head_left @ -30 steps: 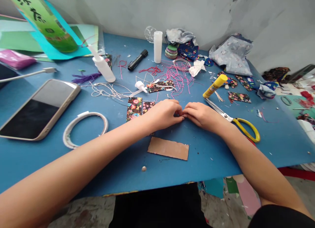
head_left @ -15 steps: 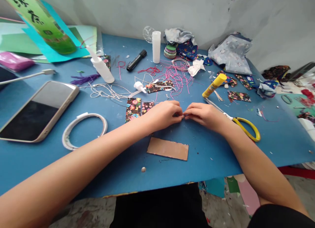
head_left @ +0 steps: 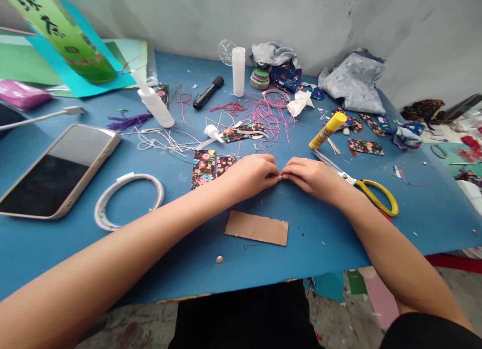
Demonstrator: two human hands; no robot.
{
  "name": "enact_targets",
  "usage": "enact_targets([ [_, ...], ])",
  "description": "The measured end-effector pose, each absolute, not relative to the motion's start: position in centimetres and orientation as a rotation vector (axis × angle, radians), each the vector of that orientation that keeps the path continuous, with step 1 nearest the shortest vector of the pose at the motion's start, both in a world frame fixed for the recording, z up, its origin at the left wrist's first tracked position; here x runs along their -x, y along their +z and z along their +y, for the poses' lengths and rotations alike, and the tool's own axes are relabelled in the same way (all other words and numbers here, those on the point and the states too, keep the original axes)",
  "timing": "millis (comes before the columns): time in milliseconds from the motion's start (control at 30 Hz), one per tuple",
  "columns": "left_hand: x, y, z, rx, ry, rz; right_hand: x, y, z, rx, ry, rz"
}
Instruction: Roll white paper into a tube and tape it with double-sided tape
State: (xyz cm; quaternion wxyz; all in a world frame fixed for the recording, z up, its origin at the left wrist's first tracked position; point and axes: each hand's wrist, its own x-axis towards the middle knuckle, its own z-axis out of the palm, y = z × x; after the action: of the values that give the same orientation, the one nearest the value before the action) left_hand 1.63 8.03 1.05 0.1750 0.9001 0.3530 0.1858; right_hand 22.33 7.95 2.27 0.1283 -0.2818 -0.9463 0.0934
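My left hand and my right hand meet at the fingertips over the blue table. Both are closed in a pinch, and whatever lies between the fingers is too small or hidden to make out. Just below them lies a brown cardboard rectangle. Floral fabric pieces lie left of my left hand, partly behind it. Close to my right hand are yellow-handled scissors, their blades reaching toward a yellow glue stick that stands tilted.
A roll of double-sided tape, a phone and a white glue bottle are on the left. Tangled pink thread, a black marker and a white tube lie behind my hands. Crumpled fabric sits by the wall.
My hands stay almost in place, fingertips together, with only a slight shift of the right-hand fingers. Nothing on the table has visibly moved.
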Motion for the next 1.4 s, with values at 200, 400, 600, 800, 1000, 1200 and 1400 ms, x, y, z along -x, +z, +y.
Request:
enact_targets([
  [200, -1.6, 1.2, 8.0, -2.597, 0.528, 0.959, -22.4, 2.5, 8.0, 0.795, 0.248, -2.740],
  [400, -1.2, 1.1, 8.5, -2.557, 0.548, 0.919, -22.2, 2.1, 8.1, 0.841, 0.158, -2.732],
  [600, -1.1, 0.9, 8.7, -2.526, 0.568, 0.930, -22.4, 1.3, 8.4, 0.823, 0.256, -2.643],
  [800, -1.1, 0.9, 8.6, -2.544, 0.561, 0.903, -22.6, 1.5, 8.5, 0.821, 0.395, -2.642],
  [1000, -1.1, 1.0, 8.5, -2.530, 0.543, 0.908, -22.3, 1.6, 8.4, 0.807, 0.303, -2.678],
  [1200, -1.1, 1.1, 8.6, -2.534, 0.551, 0.921, -22.0, 1.4, 8.4, 0.823, 0.327, -2.657],
  [1400, -1.1, 1.1, 8.6, -2.517, 0.544, 0.913, -22.1, 1.4, 8.4, 0.845, 0.406, -2.648],
])
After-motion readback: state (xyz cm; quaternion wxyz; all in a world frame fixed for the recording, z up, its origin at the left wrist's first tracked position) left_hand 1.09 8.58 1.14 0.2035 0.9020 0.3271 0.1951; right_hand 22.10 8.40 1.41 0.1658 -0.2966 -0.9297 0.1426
